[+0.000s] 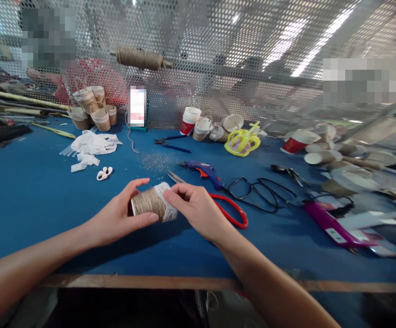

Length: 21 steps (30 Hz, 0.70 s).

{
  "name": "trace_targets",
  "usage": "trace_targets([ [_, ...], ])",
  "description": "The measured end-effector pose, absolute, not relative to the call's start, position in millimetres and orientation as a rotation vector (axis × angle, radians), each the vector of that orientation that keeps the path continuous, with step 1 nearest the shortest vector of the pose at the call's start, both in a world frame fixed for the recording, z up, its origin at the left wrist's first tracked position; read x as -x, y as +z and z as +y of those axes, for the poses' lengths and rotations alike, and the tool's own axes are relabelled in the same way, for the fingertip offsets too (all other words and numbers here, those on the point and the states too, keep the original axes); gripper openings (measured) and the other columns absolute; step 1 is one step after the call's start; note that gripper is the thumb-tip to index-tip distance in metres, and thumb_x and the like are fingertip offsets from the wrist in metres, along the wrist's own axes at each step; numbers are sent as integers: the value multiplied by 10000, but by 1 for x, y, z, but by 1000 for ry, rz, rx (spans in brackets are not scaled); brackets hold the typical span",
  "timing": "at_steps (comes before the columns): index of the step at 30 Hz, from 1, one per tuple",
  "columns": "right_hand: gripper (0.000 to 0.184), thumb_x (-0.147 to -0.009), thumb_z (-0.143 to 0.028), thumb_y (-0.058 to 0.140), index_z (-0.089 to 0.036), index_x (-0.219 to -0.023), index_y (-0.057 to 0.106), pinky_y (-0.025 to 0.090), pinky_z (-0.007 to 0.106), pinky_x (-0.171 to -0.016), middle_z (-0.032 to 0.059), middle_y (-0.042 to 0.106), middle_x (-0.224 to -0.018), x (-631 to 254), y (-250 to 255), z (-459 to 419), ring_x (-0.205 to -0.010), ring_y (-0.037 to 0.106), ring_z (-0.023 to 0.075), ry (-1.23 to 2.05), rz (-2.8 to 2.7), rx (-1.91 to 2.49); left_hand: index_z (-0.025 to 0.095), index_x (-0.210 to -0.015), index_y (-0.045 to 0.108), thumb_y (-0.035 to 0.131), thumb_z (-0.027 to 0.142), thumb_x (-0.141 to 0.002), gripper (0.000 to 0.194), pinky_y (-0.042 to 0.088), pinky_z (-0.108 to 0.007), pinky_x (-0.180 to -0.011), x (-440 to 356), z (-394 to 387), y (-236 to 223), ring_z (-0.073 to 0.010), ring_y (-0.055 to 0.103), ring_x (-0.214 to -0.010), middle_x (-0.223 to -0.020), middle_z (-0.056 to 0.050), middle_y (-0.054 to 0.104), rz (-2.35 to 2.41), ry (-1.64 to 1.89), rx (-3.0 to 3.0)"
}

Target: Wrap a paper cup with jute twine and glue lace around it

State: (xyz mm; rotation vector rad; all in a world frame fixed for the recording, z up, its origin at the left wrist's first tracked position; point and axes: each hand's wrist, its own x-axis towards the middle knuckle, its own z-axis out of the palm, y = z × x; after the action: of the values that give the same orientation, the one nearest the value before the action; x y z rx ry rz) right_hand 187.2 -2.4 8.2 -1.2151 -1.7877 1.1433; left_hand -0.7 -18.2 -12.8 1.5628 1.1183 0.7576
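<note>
Above the front of the blue table, my left hand (121, 212) is closed round a small paper cup (148, 203) wrapped in brown twine, which lies tilted on its side. A white lace band (168, 210) circles the end of the cup at the right. My right hand (194, 207) is closed, its thumb pressing on this lace at the upper edge; its other fingers are partly hidden behind. Just beyond that hand lies a pair of scissors with red handles (239, 217), partly covered by it. A blue glue gun (203, 171) rests farther back.
Pliers (172, 143), white lace pieces (93, 143) and a yellow crown-shaped item (242, 143) lie on the table (23, 196). Twine-wrapped little baskets (100, 119) stand at the back left. A black cable (269, 196) and a purple box (334, 225) are on the right, with blurred clutter.
</note>
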Motion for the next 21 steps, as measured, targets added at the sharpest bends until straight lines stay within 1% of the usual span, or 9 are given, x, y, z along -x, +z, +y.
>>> trace_targets([
  [2,292,-788,-412,535,-166,-630,534,329,236,-514,-30,448,-572,-187,7,-3,-521,386,86,1142,-1785,1217,208,-1310,282,626,427,-725,713,432,-336,-713,1,-18,-15,-180,513,-765,-925,-39,505,1139,748,-1630],
  [6,352,-806,-475,487,-168,-643,542,339,239,-503,-19,467,-578,-188,5,-1,-519,404,94,1145,-1766,1220,214,-1318,266,627,428,-729,723,424,-340,-730,1,-18,-15,-181,513,-772,-931,-35,501,1141,749,-1666],
  [10,358,-794,-486,512,-163,-648,557,339,240,-498,-20,470,-568,-190,6,0,-511,401,92,1090,-1828,1265,219,-1306,293,660,417,-706,731,424,-335,-734,1,-18,-13,-181,518,-775,-927,-33,509,1150,768,-1668],
  [12,406,-809,-523,469,-163,-645,556,357,245,-508,-8,495,-581,-190,7,0,-524,424,100,1078,-1818,1252,208,-1296,304,654,428,-708,719,442,-326,-689,1,-18,-11,-174,532,-731,-911,-38,524,1124,787,-1565],
  [15,478,-832,-568,390,-164,-644,564,392,252,-537,20,553,-625,-190,11,-1,-576,483,121,1037,-1799,1209,171,-1273,306,599,480,-742,680,459,-309,-579,1,-17,-9,-162,548,-613,-789,-35,564,1038,776,-1320],
  [17,451,-836,-542,405,-163,-668,583,414,255,-569,30,588,-655,-189,12,-3,-614,518,133,1002,-1825,1172,162,-1238,334,575,503,-757,636,458,-295,-537,1,-16,-9,-160,557,-575,-722,-27,574,984,779,-1182],
  [21,285,-810,-420,520,-164,-715,602,433,265,-618,29,624,-692,-187,13,-7,-662,558,148,869,-1907,1189,171,-1179,382,610,498,-742,591,463,-273,-518,0,-15,-10,-146,574,-568,-743,-24,580,927,805,-1053],
])
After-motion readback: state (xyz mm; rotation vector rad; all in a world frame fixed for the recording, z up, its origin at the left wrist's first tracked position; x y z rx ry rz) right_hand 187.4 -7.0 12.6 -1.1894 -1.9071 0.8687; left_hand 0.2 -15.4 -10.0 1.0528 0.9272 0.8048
